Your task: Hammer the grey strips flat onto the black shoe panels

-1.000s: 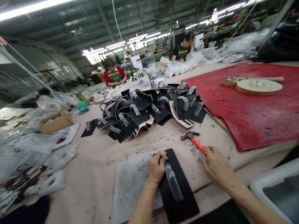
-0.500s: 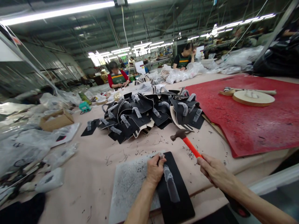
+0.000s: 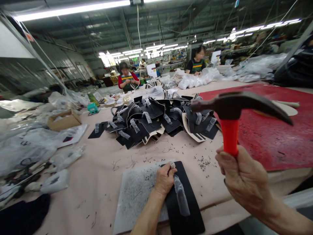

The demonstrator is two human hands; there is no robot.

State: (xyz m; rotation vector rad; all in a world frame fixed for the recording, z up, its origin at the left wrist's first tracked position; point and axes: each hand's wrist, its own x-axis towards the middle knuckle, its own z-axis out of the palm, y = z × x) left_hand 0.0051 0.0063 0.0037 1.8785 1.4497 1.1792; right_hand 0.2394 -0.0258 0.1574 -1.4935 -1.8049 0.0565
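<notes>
We grip hammer [image 3: 231,106], likely head-heavy, by orange handle [image 3: 230,138] in right hand [image 3: 246,181]; left hand [image 3: 165,179] grasps pale-topped tool [image 3: 172,164] over black panel [image 3: 174,210], probably bendy, best held at edges.

Black panels [image 3: 153,109] lay heaped on a table [image 3: 97,176], plastic bags [image 3: 31,143] toward its left edge, red sheeting [image 3: 274,140] right, a speckled board [image 3: 137,192] at the near edge.

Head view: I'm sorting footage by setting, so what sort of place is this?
Probably a factory workshop, perhaps for bags: a heap of black panels with plastic-wrapped straps, two people in green aprons with yellow bands beyond it, and long white tube lights under a metal roof.
</notes>
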